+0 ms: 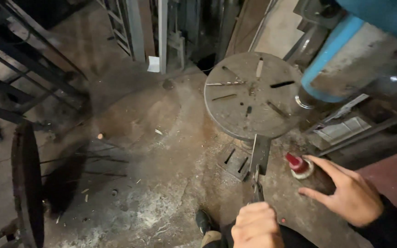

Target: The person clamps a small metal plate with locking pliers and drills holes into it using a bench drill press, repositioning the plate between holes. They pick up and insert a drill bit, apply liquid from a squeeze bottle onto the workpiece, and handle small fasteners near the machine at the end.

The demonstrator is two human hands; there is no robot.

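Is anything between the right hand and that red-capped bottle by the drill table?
Nothing visible. The right hand is open, its fingers spread just beside the red-capped bottle, with only bare floor between them. The left hand grips pliers holding a flat metal bar, off to the left, clear of that gap.

I see my left hand at the bottom edge, closed around pliers that point away from me and grip a flat bar. The bar's far end lies just under the near rim of the round table. On the table lies a drill bit, toward its left side. My right hand is right of the pliers, fingers spread, just beside an oil can to its left. A base plate lies on the floor below the table. A wheel stands at far left.
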